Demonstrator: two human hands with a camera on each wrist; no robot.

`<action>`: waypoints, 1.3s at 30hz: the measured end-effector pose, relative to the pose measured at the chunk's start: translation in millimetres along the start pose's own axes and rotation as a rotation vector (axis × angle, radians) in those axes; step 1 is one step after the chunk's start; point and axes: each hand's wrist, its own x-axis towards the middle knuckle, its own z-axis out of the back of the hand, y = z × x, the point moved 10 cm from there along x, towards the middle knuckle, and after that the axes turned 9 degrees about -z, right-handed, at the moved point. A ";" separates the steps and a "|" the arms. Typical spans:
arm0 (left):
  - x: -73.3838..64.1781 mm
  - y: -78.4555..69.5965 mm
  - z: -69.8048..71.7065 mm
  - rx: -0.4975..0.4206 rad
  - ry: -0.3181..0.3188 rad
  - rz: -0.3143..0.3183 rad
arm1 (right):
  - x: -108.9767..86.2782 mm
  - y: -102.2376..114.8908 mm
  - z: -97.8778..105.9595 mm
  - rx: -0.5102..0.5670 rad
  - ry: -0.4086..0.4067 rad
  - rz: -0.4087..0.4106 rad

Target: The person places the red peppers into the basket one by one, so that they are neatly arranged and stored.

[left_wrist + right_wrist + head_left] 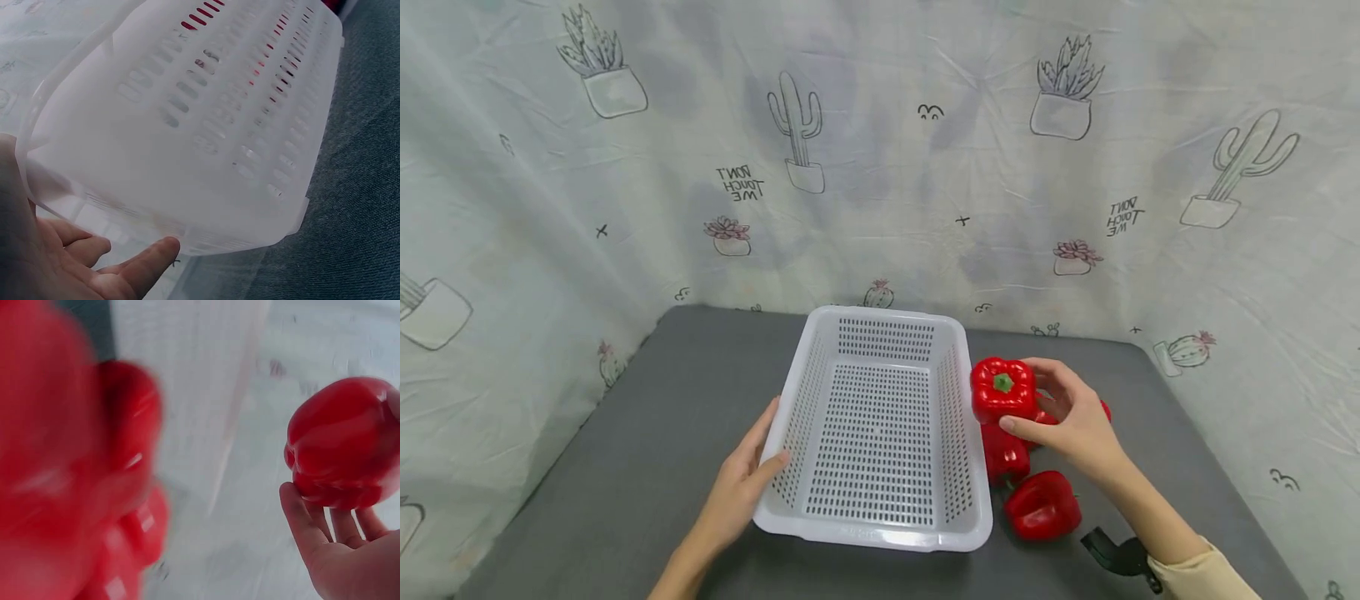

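A white slotted plastic basket (872, 536) stands on the grey table, its inside bare. My left hand (735, 487) grips the basket's left side, thumb over the rim and fingers along the outer wall. In the left wrist view, the basket's wall (119, 150) fills much of the picture above that hand (81, 262). My right hand (1078, 421) holds a red bell pepper (988, 400) by its side, just beyond the basket's right rim, green stem toward the head camera. The right wrist view shows the same pepper (340, 447) between thumb and fingers.
More red bell peppers lie right of the basket, one (1006, 458) close against its wall and another (1043, 506) nearer the front. A black strap (1116, 552) hangs at the right wrist. A cactus-print cloth (880, 167) rises behind the grey table (647, 433).
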 end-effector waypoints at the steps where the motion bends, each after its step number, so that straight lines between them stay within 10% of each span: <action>1: 0.0 -0.1 0.3 -0.001 0.000 0.000 | 5.6 6.4 -7.5 0.020 0.019 0.005; 9: 0.7 1.6 -1.6 -0.035 0.009 -0.011 | 57.7 49.9 -63.7 0.088 0.113 0.042; 22: 3.9 6.4 -1.3 -0.049 0.005 0.023 | 132.6 30.1 -154.9 0.158 0.185 -0.179; 39: 3.0 10.5 -1.2 -0.019 0.000 0.053 | 142.1 -18.3 -212.9 0.114 0.155 -0.346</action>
